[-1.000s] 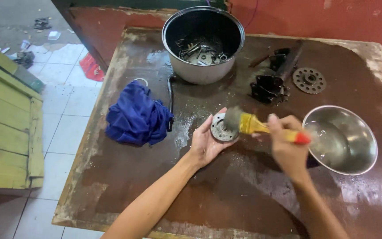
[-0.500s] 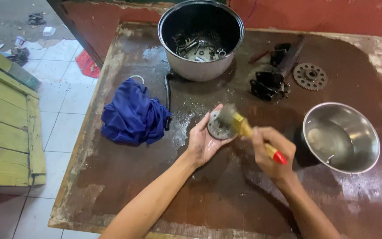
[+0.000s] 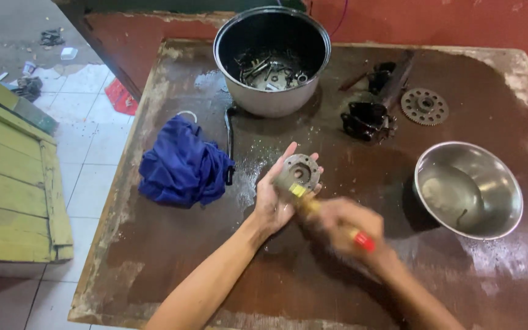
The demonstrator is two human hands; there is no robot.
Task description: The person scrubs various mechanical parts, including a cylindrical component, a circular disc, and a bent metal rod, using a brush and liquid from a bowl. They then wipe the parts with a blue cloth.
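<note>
The left hand (image 3: 274,198) sits at mid-frame, palm up, fingers curled around a round metal disc (image 3: 299,173) that it holds tilted above the table (image 3: 172,244). The right hand (image 3: 343,229), blurred, is closed around the handle of a yellow paintbrush (image 3: 328,220) with a red end; the bristle end meets the lower edge of the disc.

Just left of the hands lies a crumpled blue cloth (image 3: 181,165), with a dark bar (image 3: 230,146) along its right side. A large pot (image 3: 270,58) holding loose metal parts stands at upper centre, close to the far table edge. Black parts (image 3: 368,119) and a toothed sprocket (image 3: 424,106) lie at upper right. A steel bowl (image 3: 469,189) stands to the right, near the right hand but apart from it.

Bare, stained tabletop runs along the lower frame beneath both forearms. The left table edge drops to tiled floor (image 3: 87,159); a red wall (image 3: 447,21) closes the far side.
</note>
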